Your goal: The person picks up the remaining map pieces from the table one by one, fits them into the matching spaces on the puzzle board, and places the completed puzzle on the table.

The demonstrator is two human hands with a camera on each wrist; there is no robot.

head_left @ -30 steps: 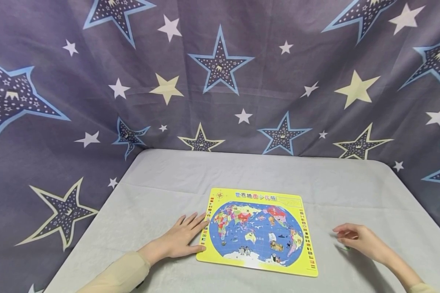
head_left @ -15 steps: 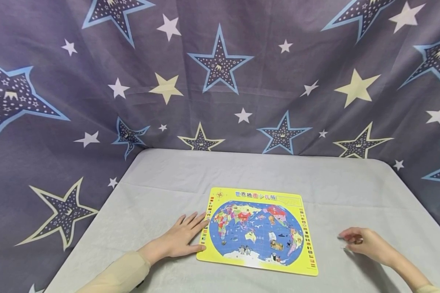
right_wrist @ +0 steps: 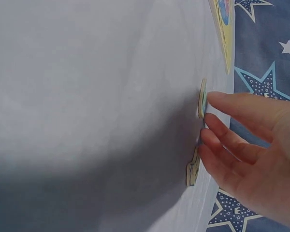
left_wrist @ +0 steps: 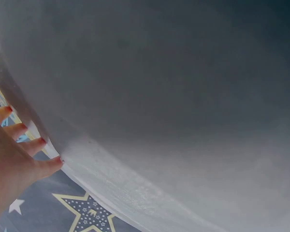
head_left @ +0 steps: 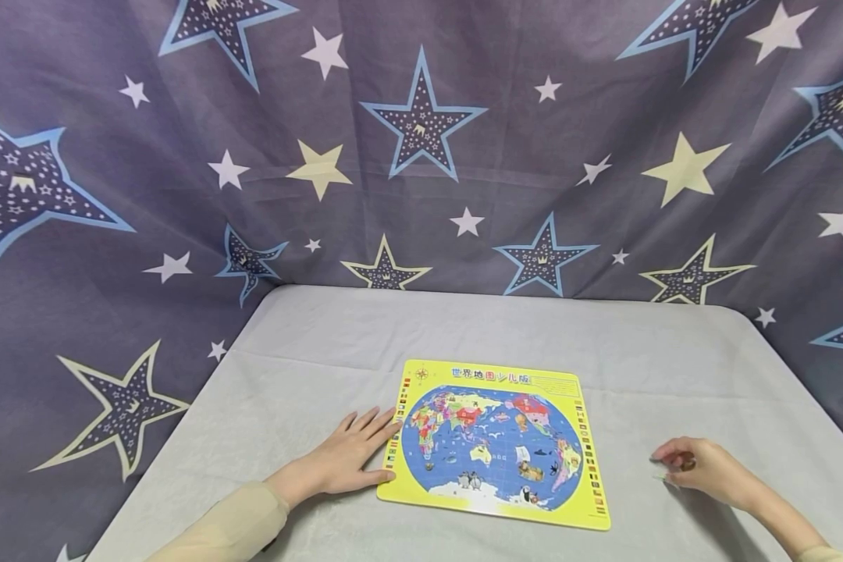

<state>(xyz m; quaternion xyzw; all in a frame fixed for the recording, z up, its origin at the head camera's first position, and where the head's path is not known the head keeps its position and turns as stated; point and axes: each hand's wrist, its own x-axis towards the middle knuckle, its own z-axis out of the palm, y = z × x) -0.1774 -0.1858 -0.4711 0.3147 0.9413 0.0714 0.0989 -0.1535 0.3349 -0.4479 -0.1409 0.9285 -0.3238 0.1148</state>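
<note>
A yellow-bordered world map board [head_left: 492, 513] with a blue oval map lies flat on the grey cloth. My left hand [head_left: 344, 457] rests flat with spread fingers at its left edge, thumb and fingertips touching the border. To the right of the board, my right hand [head_left: 706, 468] is low over the cloth with loosely bent fingers. The right wrist view shows the thumb touching or almost touching a small thin piece with a greenish face [right_wrist: 202, 99]. A second thin, yellowish piece [right_wrist: 192, 169] lies under the other fingers. In the head view the hand mostly hides both.
A grey cloth [head_left: 506, 328] covers the table, slightly wrinkled. Behind it and at the sides hangs a dark curtain [head_left: 421, 211] printed with stars. The table's rounded far edge meets the curtain.
My right hand has shifted slightly right and toward me, its fingers bending a little more over the small pieces. The left hand and the board have stayed put.
</note>
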